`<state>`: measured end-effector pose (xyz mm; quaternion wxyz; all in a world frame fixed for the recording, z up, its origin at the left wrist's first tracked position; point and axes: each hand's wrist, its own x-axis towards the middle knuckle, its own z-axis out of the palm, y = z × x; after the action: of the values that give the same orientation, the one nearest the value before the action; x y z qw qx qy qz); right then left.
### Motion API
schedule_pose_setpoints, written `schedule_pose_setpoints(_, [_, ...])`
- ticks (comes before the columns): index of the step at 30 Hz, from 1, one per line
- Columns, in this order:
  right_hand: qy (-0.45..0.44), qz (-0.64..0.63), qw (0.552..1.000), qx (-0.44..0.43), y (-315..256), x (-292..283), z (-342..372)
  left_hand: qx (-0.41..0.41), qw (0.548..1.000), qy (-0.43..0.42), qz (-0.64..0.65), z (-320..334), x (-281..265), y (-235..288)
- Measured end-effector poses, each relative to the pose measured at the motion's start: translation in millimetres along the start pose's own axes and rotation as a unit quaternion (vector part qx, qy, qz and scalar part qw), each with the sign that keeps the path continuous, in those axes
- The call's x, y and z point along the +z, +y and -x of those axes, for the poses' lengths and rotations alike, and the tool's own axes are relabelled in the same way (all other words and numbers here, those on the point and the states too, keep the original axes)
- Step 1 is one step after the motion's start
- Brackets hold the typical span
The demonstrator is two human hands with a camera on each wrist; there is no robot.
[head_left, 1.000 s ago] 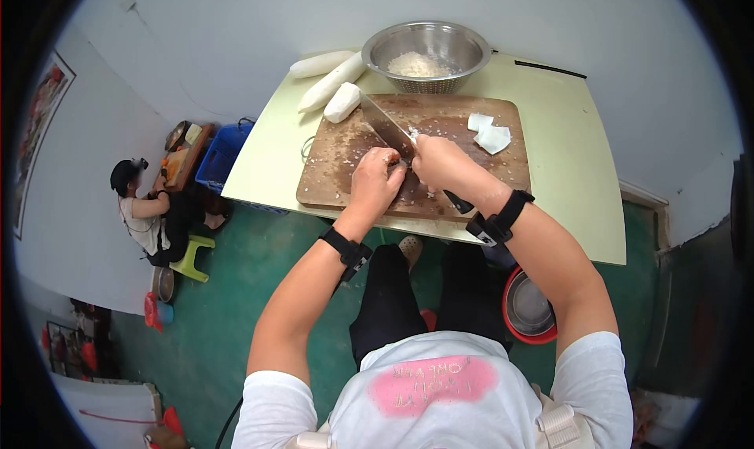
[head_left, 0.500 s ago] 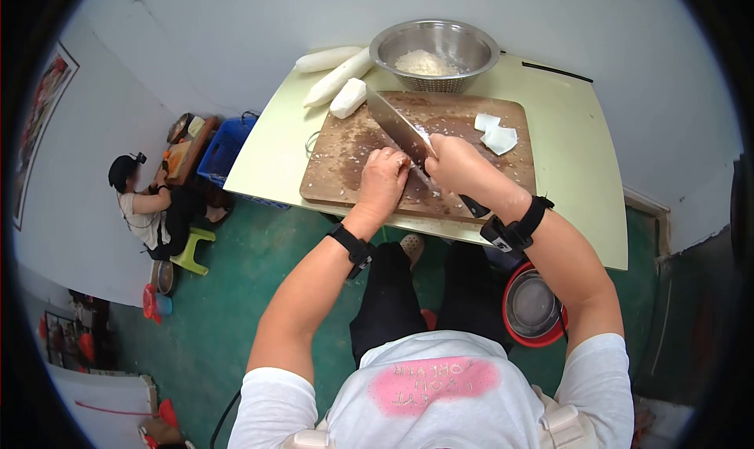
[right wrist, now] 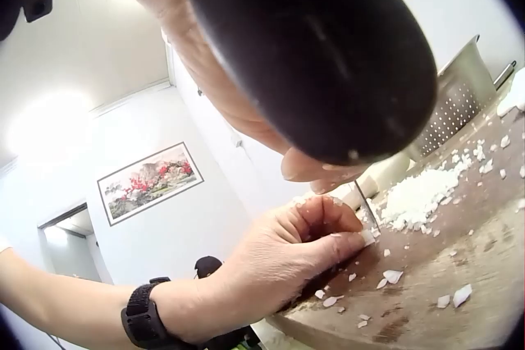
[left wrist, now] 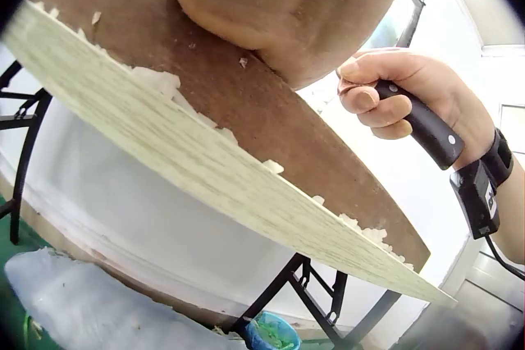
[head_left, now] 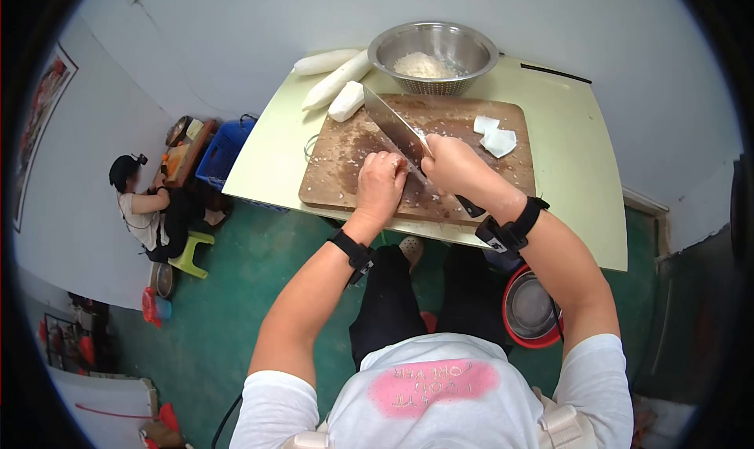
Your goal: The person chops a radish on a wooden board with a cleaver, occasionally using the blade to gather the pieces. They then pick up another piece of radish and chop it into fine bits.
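My right hand (head_left: 455, 165) grips the black handle (left wrist: 422, 124) of a wide knife (head_left: 393, 125), whose blade slants over the wooden cutting board (head_left: 338, 155). Beside the blade, my left hand (head_left: 381, 184) is on the board with its fingers bent. In the right wrist view, the left hand (right wrist: 283, 256) pinches a small white piece (right wrist: 367, 237) against the blade. White chopped bits (right wrist: 422, 196) lie on the board on the blade's other side. A cut white radish (head_left: 346, 102) rests at the board's far left corner.
Whole radishes (head_left: 338, 80) and a metal colander (head_left: 433, 37) with white bits stand behind the board. White slabs (head_left: 498, 141) lie on its right. At the far left a person (head_left: 141, 206) sits by a blue crate (head_left: 225, 155). A red basin (head_left: 534, 308) is below.
Compared with one second ago, both hands and the knife appear slightly further right in the head view, as does the board. The left hand's fingers look more tucked in.
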<state>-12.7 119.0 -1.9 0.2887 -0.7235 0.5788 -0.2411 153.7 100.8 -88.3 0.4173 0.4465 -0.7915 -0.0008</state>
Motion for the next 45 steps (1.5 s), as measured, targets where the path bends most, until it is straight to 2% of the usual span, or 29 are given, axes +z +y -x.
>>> schedule_pose_setpoints(7, [-0.04, 0.037, 0.998, -0.017, -2.3, 4.1, 3.9, 0.011, 1.0, 0.004, -0.007, 0.2, 2.9, -4.4])
schedule_pose_setpoints(9, [-0.057, 0.043, 0.997, 0.01, -4.9, 5.4, -2.1, 0.011, 1.0, 0.001, -0.002, -0.2, 1.2, -4.3])
schedule_pose_setpoints(13, [-0.038, 0.065, 0.997, -0.018, -2.9, 7.9, -12.6, 0.01, 0.999, -0.029, 0.015, 0.6, -3.8, -5.2])
schedule_pose_setpoints(15, [-0.052, 0.003, 0.999, 0.003, -1.7, 5.9, -9.4, 0.017, 0.999, -0.021, 0.028, 1.4, -6.3, -7.1])
schedule_pose_setpoints(19, [-0.009, -0.016, 1.0, -0.015, 1.9, 2.6, -0.8, 0.006, 0.999, -0.016, 0.045, 2.5, -5.9, -7.8])
schedule_pose_setpoints(21, [-0.022, -0.014, 1.0, 0.003, -2.2, -3.6, 5.6, 0.002, 0.999, -0.012, 0.034, 2.6, -2.6, -9.0])
schedule_pose_setpoints(27, [-0.05, 0.013, 0.999, -0.004, -8.8, 3.0, 7.4, 0.017, 1.0, -0.011, 0.023, 3.0, -3.0, -7.9])
schedule_pose_setpoints(29, [-0.047, 0.077, 0.996, 0.017, -15.5, 7.5, 1.7, 0.022, 1.0, -0.018, 0.006, 2.0, -3.7, -9.9])
schedule_pose_setpoints(36, [-0.03, 0.098, 0.995, -0.003, -8.2, 19.2, -16.1, 0.038, 0.998, -0.043, 0.014, 2.8, -13.1, -5.1])
schedule_pose_setpoints(38, [-0.055, 0.01, 0.998, 0.042, -9.2, 10.4, -12.4, 0.043, 0.998, -0.037, 0.023, 5.9, -9.4, -10.5])
schedule_pose_setpoints(39, [-0.055, 0.01, 0.998, 0.041, -4.6, 11.0, -13.0, 0.043, 0.998, -0.037, 0.023, 7.1, -8.5, -10.9])
schedule_pose_setpoints(41, [-0.065, -0.099, 0.993, 0.03, 6.9, 12.5, -16.2, 0.024, 0.999, -0.021, 0.031, 6.7, -7.0, -12.0])
schedule_pose_setpoints(45, [-0.03, -0.058, 0.998, 0.024, 1.8, 0.4, -4.2, 0.01, 0.998, -0.015, 0.057, 6.0, -6.6, -9.1])
